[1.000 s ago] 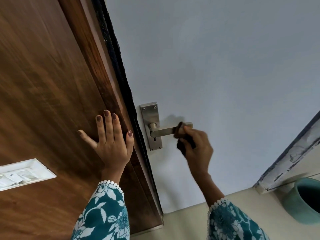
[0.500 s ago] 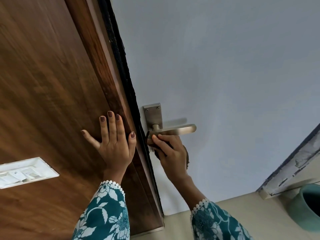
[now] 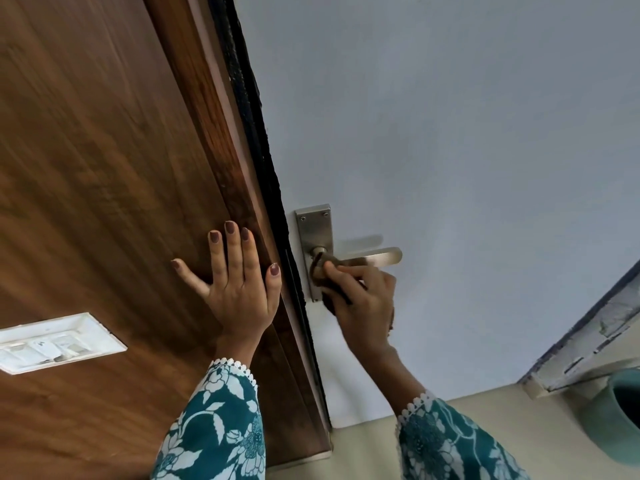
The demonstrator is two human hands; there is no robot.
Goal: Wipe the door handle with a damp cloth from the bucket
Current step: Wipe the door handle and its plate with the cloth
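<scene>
A brushed-metal lever door handle [image 3: 381, 256] on a tall backplate [image 3: 314, 230] sits on the pale door. My right hand [image 3: 363, 303] is shut on a dark brown cloth [image 3: 320, 268] and presses it against the base of the lever, where it meets the backplate. The cloth is mostly hidden under my fingers. My left hand [image 3: 239, 282] lies flat with fingers spread on the brown wooden frame [image 3: 104, 168], just left of the handle. A teal bucket [image 3: 616, 414] stands on the floor at the lower right edge.
A white switch plate [image 3: 59, 341] is set in the wood panel at the left. A black seal strip [image 3: 263, 150] runs along the door edge. A chipped white frame [image 3: 588, 344] slants in at the right, above the beige floor [image 3: 485, 427].
My right hand slid the cloth from the lever's free end to under the lever, then up onto its base by the backplate. My left hand stayed on the wood.
</scene>
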